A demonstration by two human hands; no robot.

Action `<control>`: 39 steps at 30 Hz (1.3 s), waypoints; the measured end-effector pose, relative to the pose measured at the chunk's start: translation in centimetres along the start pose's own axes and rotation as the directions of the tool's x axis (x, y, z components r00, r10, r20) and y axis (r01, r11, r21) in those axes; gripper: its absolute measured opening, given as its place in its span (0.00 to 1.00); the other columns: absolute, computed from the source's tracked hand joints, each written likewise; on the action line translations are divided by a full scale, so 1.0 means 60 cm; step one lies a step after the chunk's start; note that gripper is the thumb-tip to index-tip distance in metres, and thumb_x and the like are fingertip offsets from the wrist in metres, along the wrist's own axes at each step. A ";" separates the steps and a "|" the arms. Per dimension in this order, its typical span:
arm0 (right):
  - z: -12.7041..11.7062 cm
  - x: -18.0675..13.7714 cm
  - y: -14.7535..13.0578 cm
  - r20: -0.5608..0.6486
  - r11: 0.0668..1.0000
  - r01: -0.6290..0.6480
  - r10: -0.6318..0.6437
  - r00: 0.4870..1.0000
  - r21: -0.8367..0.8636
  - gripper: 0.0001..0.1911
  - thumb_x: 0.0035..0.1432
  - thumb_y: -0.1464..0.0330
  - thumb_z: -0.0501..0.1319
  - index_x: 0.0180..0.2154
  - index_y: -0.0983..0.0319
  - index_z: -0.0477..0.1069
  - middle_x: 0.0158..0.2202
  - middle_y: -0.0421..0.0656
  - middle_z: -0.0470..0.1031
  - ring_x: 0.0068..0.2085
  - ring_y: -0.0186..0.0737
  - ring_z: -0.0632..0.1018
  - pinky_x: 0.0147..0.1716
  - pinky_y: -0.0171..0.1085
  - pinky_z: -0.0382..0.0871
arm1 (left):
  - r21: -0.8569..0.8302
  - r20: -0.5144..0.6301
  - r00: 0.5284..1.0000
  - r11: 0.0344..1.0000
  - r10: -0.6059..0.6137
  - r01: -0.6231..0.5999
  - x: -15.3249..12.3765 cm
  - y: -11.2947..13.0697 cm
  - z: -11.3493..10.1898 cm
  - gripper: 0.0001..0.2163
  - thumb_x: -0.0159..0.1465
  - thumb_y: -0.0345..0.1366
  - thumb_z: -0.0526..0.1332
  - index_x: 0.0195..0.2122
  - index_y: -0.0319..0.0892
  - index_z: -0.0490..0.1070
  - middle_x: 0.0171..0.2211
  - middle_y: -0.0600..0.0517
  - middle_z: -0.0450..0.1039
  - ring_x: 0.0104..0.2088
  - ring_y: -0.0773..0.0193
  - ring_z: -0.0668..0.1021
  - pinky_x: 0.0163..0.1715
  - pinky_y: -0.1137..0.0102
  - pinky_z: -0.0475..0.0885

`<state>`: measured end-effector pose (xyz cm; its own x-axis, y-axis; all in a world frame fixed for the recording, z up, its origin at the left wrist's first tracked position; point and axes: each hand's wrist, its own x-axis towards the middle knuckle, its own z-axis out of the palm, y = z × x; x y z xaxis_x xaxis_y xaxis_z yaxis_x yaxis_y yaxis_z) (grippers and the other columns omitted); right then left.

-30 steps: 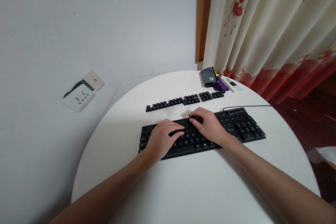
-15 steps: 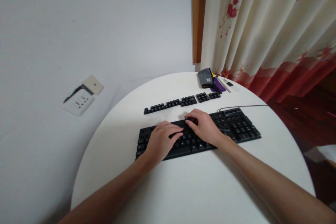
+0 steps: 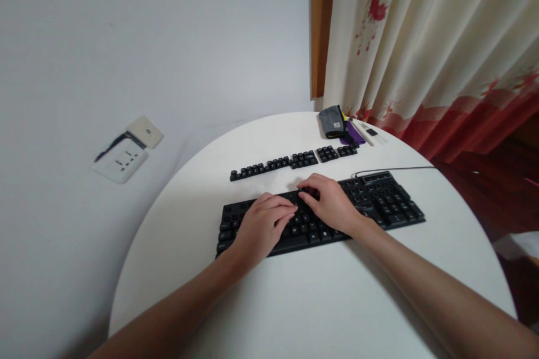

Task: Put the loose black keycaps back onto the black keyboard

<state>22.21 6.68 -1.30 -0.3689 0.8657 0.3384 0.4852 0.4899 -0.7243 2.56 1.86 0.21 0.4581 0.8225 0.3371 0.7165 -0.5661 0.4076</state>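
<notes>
A black keyboard lies across the middle of the round white table. My left hand rests on the keys of its left half, fingers stretched flat toward the right. My right hand sits over the middle of the keyboard. Its fingers are curled down and pressed together at the upper key row, and what is under the fingertips is hidden. Behind the keyboard lies a row of loose black keycaps, apart from both hands.
The keyboard cable runs off to the right. A grey pouch, a purple item and a small white tool lie at the table's far edge by the curtain. A wall socket is at the left.
Both hands stay at almost the same spots on the keyboard. My left fingers have shifted slightly to the right. The view has moved a little.
</notes>
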 end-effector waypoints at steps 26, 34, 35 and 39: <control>-0.003 -0.003 -0.002 0.030 0.999 0.027 -0.026 0.999 -0.044 0.06 0.59 0.72 0.61 0.39 0.60 0.74 0.35 0.43 0.74 0.35 0.38 0.73 0.38 0.38 0.67 | -0.066 0.036 0.999 0.997 0.033 -0.031 -0.005 0.002 -0.008 0.12 0.65 0.29 0.58 0.46 0.44 0.77 0.43 0.48 0.77 0.44 0.59 0.75 0.49 0.60 0.72; -0.003 -0.002 -0.002 0.033 0.998 0.033 -0.031 0.999 -0.053 0.06 0.59 0.73 0.61 0.38 0.60 0.74 0.35 0.42 0.74 0.35 0.38 0.73 0.38 0.38 0.67 | -0.081 0.018 0.999 0.996 0.036 -0.034 -0.005 0.001 -0.006 0.12 0.65 0.28 0.58 0.47 0.45 0.77 0.43 0.48 0.77 0.44 0.59 0.75 0.49 0.60 0.72; -0.003 -0.002 -0.002 0.032 0.998 0.032 -0.030 0.999 -0.053 0.06 0.59 0.73 0.61 0.39 0.60 0.74 0.35 0.42 0.74 0.35 0.38 0.73 0.38 0.38 0.67 | -0.081 0.016 0.999 0.996 0.037 -0.036 -0.005 0.001 -0.006 0.13 0.65 0.28 0.58 0.47 0.45 0.77 0.43 0.48 0.77 0.44 0.59 0.75 0.49 0.60 0.73; -0.003 -0.003 -0.001 0.029 0.998 0.027 -0.026 0.999 -0.056 0.06 0.59 0.73 0.61 0.39 0.60 0.74 0.35 0.42 0.73 0.35 0.38 0.73 0.38 0.37 0.67 | -0.074 0.017 0.999 0.997 0.038 -0.037 -0.006 0.001 -0.006 0.13 0.65 0.28 0.58 0.47 0.45 0.77 0.43 0.48 0.77 0.44 0.58 0.75 0.48 0.59 0.73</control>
<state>22.36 6.52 -1.19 -0.4040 0.8494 0.3396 0.5185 0.5184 -0.6800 2.25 1.52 0.44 0.4940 0.8009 0.3383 0.6582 -0.5987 0.4564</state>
